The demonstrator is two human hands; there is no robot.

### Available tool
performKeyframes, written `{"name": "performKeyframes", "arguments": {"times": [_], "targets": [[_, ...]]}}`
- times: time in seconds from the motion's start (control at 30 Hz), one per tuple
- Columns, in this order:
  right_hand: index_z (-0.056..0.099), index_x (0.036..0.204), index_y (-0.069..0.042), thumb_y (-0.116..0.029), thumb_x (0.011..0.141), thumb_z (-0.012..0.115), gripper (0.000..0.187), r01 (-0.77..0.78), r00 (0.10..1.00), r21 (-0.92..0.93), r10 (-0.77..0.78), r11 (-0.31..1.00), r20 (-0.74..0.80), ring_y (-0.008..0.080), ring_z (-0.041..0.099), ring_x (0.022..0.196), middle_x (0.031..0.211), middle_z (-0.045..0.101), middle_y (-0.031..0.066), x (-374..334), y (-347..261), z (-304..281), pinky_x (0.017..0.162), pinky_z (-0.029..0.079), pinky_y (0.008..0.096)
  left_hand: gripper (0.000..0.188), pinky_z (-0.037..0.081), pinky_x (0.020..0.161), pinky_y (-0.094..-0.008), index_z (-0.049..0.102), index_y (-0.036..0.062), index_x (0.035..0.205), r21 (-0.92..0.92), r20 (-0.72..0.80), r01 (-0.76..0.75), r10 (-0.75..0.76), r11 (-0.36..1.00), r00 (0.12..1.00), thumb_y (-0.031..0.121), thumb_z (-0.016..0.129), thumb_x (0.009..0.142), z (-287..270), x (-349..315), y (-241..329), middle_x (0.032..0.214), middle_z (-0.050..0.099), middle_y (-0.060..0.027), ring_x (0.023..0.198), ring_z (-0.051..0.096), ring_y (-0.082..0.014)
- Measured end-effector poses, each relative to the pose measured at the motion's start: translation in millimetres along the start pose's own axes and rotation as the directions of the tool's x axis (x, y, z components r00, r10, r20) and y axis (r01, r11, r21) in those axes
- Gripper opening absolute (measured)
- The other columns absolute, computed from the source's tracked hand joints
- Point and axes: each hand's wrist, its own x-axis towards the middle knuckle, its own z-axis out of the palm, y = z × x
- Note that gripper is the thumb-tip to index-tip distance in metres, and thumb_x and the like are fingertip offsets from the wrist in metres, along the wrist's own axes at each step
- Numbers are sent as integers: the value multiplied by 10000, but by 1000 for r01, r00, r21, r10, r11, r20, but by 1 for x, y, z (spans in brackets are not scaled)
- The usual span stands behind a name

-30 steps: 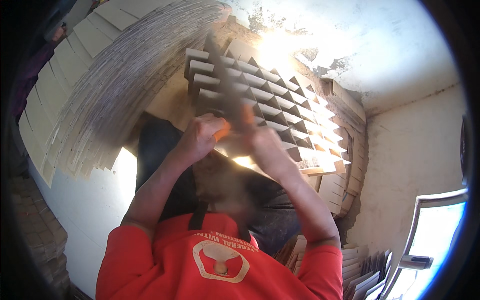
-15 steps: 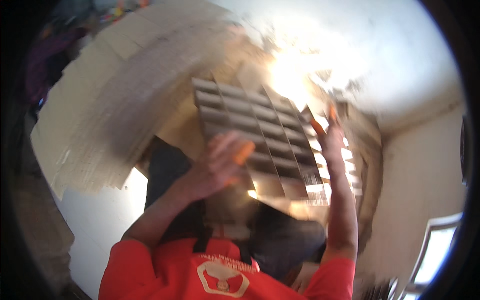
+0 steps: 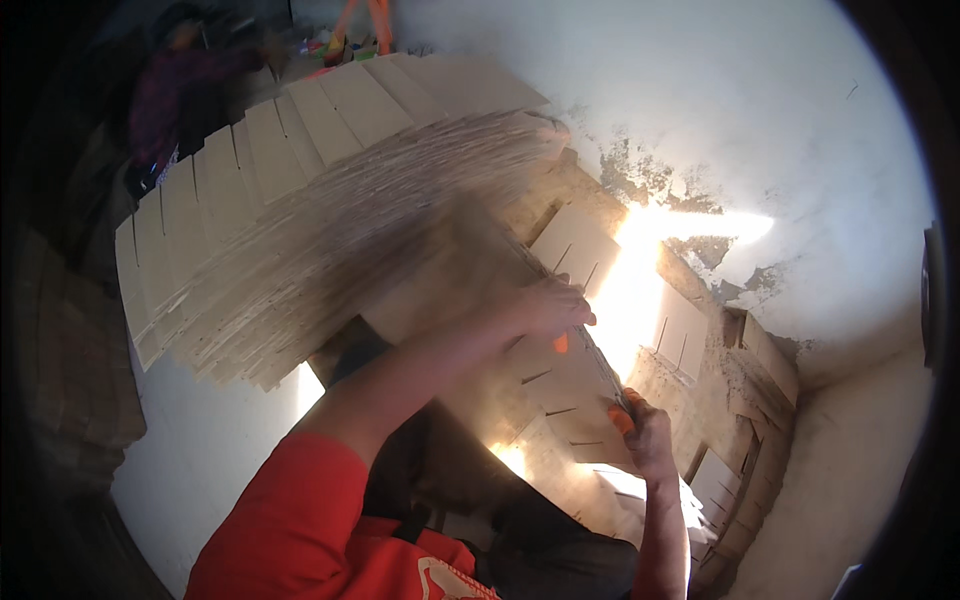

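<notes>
Nearest are the red shirt [image 3: 290, 510] and the dark trousers [image 3: 545, 545], with both forearms reaching out past the lap. The task's thing, a slotted cardboard panel [image 3: 565, 388], is held aslant in front of the knees, its face toward the body and short slits showing along its lower part. Its far edge looks layered, so this may be several sheets lying flat together (the count cannot be made out).

The left hand [image 3: 553, 306] is closed over that edge about midway along, and the right hand [image 3: 650, 436] grips its lower right end; both wear orange coverings on some fingers. The step in hand seems to be squaring or steadying the flat panel by its edge. The next move appears to call for keeping both grips firm so that the layers stay aligned, then a controlled shift of the whole piece.

Just beyond lie loose slotted sheets [image 3: 682, 335], partly lost in glare. To the left, a large fanned stack of cardboard [image 3: 235, 190] spreads out. Farther off are the stained wall [image 3: 800, 130] and a co-worker in purple [image 3: 165, 105], dim and blurred.
</notes>
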Motion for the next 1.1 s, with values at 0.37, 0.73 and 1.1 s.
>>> {"name": "performKeyframes", "arguments": {"times": [0.37,0.73,1.1], "targets": [[499,1298,90,-43,807,677,539,57,899,-510,-266,858,-347,303,644,601,766,663,159,-79,-61,-41,562,518,412,170,421,813,-321,529,93,732,645,-483,-45,453,762,749,160,660,818,-76,-80,121,730,525,0,859,512,-157],[458,1399,-4,-107,938,589,490,-121,672,-776,-524,619,-523,335,477,1314,1376,528,163,-117,-72,-89,1131,307,514,536,528,816,-393,561,59,1338,662,-729,560,251,499,637,56,613,804,-119,-261,111,1301,583,-74,1018,605,-245],[499,1401,-29,-127,776,762,685,-713,604,-385,233,586,-762,345,529,1248,1376,545,183,-259,178,-21,1057,415,414,452,559,855,-392,550,34,1271,246,-720,968,-660,47,215,57,613,824,-39,-361,-53,1239,596,-90,1154,555,-225]]}}
